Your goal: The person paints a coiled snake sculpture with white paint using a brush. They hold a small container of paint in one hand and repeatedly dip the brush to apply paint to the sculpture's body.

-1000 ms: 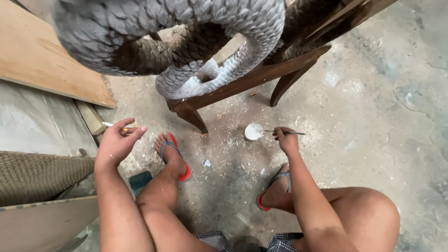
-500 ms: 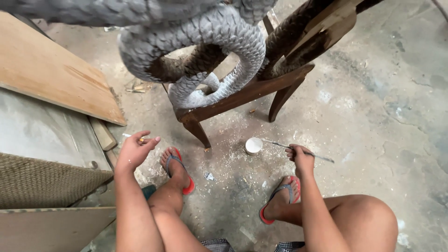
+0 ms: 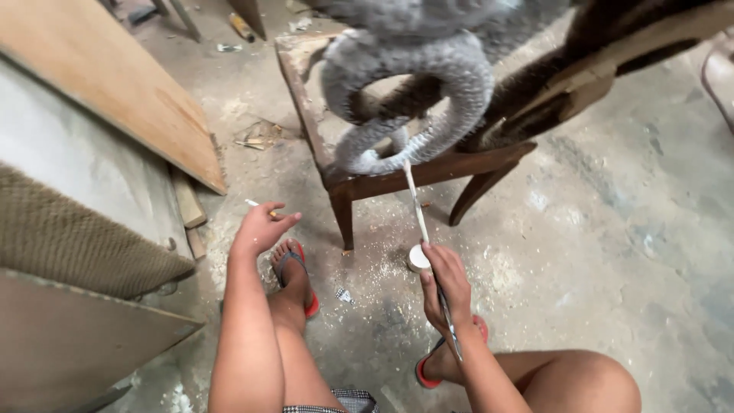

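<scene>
The right hand point(image 3: 447, 284) has its fingers curled tight around the middle of a thin brush point(image 3: 428, 245), thumb on the near side, so that the handle runs back past the wrist and the pale front part slants up and away. The brush tip meets the lower curl of a grey, scaly coil point(image 3: 417, 107), a carved spiral form that rests on the seat of a dark wooden chair point(image 3: 359, 180). Just beside the knuckles of this hand, on the floor point(image 3: 596, 229), sits a small round white pot point(image 3: 418, 257), with pale dust scattered around it. The left hand point(image 3: 260, 228) hangs open above the floor, fingers spread loosely; a short white stick point(image 3: 260, 206) with a yellowish end lies across its fingertips, though whether it is pinched or only resting there cannot be told. Below that hand a foot in a red sandal point(image 3: 294, 279) stands flat on the concrete, and the other foot, also in a red sandal, shows under the right forearm. To the left, a wooden board point(image 3: 115, 92) leans over a grey slab, with a woven brown panel point(image 3: 69, 245) lower down. Wood scraps lie on the floor near the chair's far leg.
</scene>
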